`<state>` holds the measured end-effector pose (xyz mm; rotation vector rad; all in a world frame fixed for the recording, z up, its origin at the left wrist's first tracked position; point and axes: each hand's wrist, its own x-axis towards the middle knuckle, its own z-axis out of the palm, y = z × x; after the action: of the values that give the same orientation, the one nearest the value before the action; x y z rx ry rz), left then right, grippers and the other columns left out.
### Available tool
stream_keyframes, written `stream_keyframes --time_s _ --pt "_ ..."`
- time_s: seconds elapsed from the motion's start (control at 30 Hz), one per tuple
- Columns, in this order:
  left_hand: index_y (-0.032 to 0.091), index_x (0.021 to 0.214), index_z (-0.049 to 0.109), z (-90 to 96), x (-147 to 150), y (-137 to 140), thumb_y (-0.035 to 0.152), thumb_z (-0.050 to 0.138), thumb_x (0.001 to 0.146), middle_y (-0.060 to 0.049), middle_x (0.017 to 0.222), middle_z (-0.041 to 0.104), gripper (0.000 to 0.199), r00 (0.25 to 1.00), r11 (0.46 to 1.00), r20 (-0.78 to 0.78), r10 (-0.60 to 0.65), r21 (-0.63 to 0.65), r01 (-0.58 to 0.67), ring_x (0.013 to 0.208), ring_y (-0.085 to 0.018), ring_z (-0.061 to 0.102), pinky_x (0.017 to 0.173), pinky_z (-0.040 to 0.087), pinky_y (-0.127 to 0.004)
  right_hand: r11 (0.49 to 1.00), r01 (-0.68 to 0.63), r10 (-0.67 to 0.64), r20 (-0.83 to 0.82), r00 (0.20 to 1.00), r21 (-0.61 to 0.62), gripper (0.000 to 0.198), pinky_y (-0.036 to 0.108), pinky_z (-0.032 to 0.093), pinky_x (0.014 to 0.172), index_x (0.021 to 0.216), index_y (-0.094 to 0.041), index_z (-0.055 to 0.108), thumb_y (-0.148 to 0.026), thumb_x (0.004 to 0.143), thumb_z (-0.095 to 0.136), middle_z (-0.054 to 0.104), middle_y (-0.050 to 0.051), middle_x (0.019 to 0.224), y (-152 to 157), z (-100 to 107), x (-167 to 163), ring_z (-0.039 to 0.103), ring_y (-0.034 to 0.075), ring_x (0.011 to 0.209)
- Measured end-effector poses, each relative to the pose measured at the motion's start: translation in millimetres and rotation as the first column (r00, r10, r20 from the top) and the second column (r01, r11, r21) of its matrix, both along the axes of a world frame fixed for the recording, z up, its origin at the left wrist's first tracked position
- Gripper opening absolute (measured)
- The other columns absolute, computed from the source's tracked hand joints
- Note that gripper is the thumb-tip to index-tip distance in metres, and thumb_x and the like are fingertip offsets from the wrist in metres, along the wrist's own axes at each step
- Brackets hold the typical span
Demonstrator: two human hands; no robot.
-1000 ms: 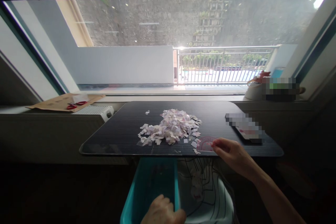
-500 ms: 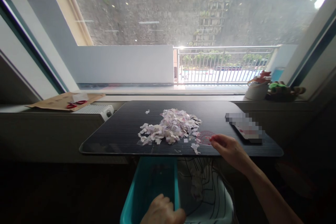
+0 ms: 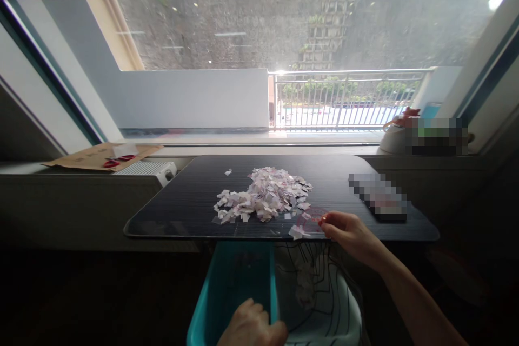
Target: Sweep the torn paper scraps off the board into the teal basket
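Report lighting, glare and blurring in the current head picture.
Head view: daylight backlights the scene, glinting off the silver metal railing; head view: deep shadow lies left of the turquoise plastic bin; head view: pixelation covers much of a dark flat object on the black streaked tabletop; head view: the clear, red-printed sheet looks faint.

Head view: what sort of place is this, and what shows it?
Probably an indoor room, perhaps at home: a dark table stands before a large window, with a railing outside.
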<state>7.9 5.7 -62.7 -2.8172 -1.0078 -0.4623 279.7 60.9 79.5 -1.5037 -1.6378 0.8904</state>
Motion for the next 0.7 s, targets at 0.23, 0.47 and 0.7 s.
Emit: stream_keyframes --time_s 0.23,0.47,0.7 --pt "0.024 0.057 0.057 0.6 0 0 0.043 0.064 0.071 0.001 0.045 0.044 0.024 0.997 0.999 -0.065 0.033 -0.038 -0.035 0.047 -0.016 0.033 0.054 0.018 -0.030 0.998 -0.060 0.059 -0.027 0.998 -0.029 0.022 0.023 0.038 0.060 0.079 -0.014 0.065 -0.034 0.081 0.055 0.059 -0.001 0.068 -5 2 0 0.048 0.012 0.063" --pt "0.025 0.060 0.058 5.3 0 1 0.043 0.063 0.073 0.002 0.045 0.044 0.024 1.000 1.000 -0.015 -0.016 -0.023 0.016 0.045 -0.015 0.033 0.052 0.016 -0.031 0.999 -0.033 0.033 0.002 0.999 0.016 0.027 0.024 0.039 0.060 0.084 -0.015 0.067 -0.039 0.082 0.054 0.062 0.000 0.071 -7 4 8 0.050 0.013 0.065" --pt "0.025 0.061 0.060 6.8 1 3 0.047 0.065 0.077 0.001 0.045 0.047 0.028 0.994 0.998 -0.103 -0.020 -0.057 0.014 0.044 -0.016 0.037 0.051 0.020 -0.030 0.996 -0.083 0.081 0.077 0.994 0.030 0.026 0.025 0.041 0.066 0.081 -0.015 0.067 -0.038 0.084 0.054 0.066 0.002 0.075 -4 2 0 0.055 0.015 0.071"
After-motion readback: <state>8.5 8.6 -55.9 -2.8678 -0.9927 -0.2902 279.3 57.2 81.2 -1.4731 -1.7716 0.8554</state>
